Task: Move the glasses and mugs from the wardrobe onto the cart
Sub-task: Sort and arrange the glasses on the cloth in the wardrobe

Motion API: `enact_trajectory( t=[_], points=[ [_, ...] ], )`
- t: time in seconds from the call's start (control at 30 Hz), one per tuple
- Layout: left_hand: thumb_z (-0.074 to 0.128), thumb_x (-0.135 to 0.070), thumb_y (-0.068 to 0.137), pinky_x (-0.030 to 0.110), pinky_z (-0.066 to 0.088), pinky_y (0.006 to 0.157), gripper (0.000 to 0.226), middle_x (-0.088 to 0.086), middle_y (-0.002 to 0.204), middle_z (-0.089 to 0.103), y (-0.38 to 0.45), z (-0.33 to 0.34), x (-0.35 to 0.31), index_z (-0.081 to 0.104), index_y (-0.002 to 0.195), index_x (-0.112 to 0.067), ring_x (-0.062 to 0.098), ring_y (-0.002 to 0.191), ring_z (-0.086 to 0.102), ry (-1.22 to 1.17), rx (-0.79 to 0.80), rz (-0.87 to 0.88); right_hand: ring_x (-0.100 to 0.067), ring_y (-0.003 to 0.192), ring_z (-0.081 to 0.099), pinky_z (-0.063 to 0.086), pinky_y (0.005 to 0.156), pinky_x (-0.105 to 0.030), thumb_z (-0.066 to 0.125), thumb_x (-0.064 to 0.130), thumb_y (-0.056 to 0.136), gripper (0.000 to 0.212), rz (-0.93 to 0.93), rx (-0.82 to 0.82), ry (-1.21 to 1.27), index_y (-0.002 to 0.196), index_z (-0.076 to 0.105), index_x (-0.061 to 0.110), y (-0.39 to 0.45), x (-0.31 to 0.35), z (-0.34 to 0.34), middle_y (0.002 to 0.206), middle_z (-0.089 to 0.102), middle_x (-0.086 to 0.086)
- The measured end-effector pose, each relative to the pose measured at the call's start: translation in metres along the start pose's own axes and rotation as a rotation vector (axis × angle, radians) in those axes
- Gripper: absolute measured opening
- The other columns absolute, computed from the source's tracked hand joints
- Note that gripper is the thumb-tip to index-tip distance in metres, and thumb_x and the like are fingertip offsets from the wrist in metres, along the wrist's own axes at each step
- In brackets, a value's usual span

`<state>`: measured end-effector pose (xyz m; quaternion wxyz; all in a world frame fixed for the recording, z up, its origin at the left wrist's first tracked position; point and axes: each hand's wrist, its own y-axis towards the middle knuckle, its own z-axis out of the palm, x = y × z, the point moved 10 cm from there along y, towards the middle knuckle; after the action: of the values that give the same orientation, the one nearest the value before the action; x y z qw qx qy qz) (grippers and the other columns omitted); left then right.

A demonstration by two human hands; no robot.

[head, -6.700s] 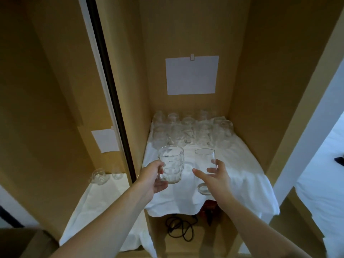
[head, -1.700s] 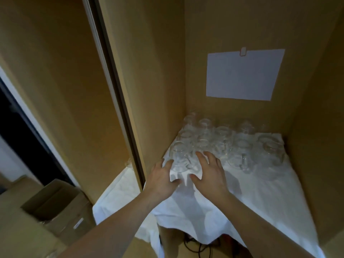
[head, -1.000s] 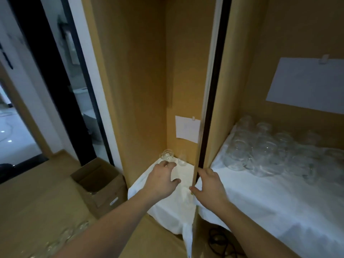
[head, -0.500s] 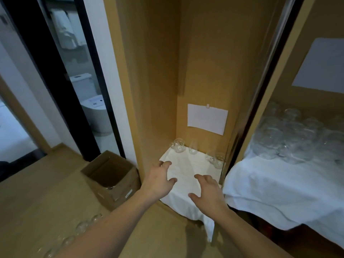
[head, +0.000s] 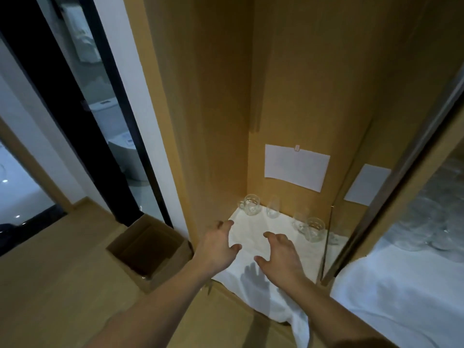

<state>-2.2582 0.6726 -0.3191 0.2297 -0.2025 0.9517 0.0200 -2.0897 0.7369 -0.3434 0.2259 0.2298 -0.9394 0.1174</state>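
Two empty hands, left hand (head: 217,244) and right hand (head: 281,254), fingers spread, above white cloth (head: 253,232), two mugs (head: 249,207) (head: 313,228), two glasses (head: 272,210) (head: 298,218) behind.

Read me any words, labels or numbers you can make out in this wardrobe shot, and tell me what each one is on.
No text can be read.
White paper sheet clipped to the wardrobe's back panel: looks blank or too faint to read.
Smaller white paper sheet on the right panel: nothing legible.
Open brown cardboard box on the floor: no readable label.
Clear glass mugs on the white cloth: no markings visible.
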Motion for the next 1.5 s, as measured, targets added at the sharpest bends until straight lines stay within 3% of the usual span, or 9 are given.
enact_trajectory(
  t=[0.43,0.67,0.8,1.0,1.17,1.5],
  points=[
    [0.066,-0.045,0.094,0.03,0.042,0.101,0.07,0.006,0.153,0.041,0.144,0.018,-0.004,0.036,0.153,-0.021,0.027,0.127,0.052,-0.027,0.111,-0.018,-0.025,0.131,0.047,0.039,0.107,-0.033,0.066,0.044,0.09,0.065,0.128,0.002,0.102,0.147,0.042,0.025,0.137,-0.036,0.007,0.141,0.051,-0.004],
    [0.071,-0.043,0.09,0.034,0.042,0.105,0.073,0.007,0.149,0.044,0.201,0.043,0.01,0.039,0.152,-0.02,0.027,0.133,0.046,-0.084,0.155,-0.053,-0.023,0.129,0.049,0.035,0.106,-0.024,0.071,0.041,0.089,0.066,0.223,0.027,0.14,0.145,0.047,0.017,0.17,-0.057,0.034,0.136,0.057,-0.005],
    [0.073,-0.042,0.088,0.034,0.042,0.106,0.073,0.009,0.147,0.048,0.245,0.065,0.018,0.043,0.15,-0.017,0.028,0.132,0.048,-0.102,0.185,-0.038,-0.027,0.124,0.054,0.041,0.1,-0.027,0.079,0.032,0.084,0.066,0.338,-0.002,0.259,0.141,0.052,0.014,0.196,-0.072,0.045,0.131,0.059,-0.009],
    [0.077,-0.039,0.084,0.029,0.041,0.1,0.072,0.008,0.136,0.056,0.315,0.11,0.032,0.048,0.146,-0.018,0.028,0.124,0.053,-0.132,0.26,-0.035,-0.025,0.129,0.052,0.039,0.108,-0.031,0.074,0.037,0.089,0.067,0.407,-0.013,0.198,0.145,0.048,0.012,0.25,-0.095,0.059,0.136,0.057,-0.008],
    [0.078,-0.038,0.083,0.034,0.042,0.105,0.074,0.01,0.136,0.057,0.365,0.15,0.044,0.047,0.146,-0.014,0.03,0.125,0.053,-0.15,0.304,-0.058,-0.026,0.13,0.047,0.038,0.107,-0.032,0.074,0.04,0.087,0.071,0.578,0.016,0.218,0.146,0.042,0.018,0.292,-0.137,0.079,0.139,0.05,-0.009],
    [0.095,-0.029,0.066,0.047,0.049,0.101,0.085,0.017,0.13,0.06,0.441,0.228,0.078,0.055,0.136,-0.003,0.036,0.12,0.057,-0.174,0.224,-0.115,-0.027,0.126,0.051,0.042,0.101,-0.035,0.079,0.04,0.083,0.072,0.674,-0.001,0.3,0.144,0.047,0.018,0.379,-0.22,0.145,0.137,0.054,-0.01]
  ],
)
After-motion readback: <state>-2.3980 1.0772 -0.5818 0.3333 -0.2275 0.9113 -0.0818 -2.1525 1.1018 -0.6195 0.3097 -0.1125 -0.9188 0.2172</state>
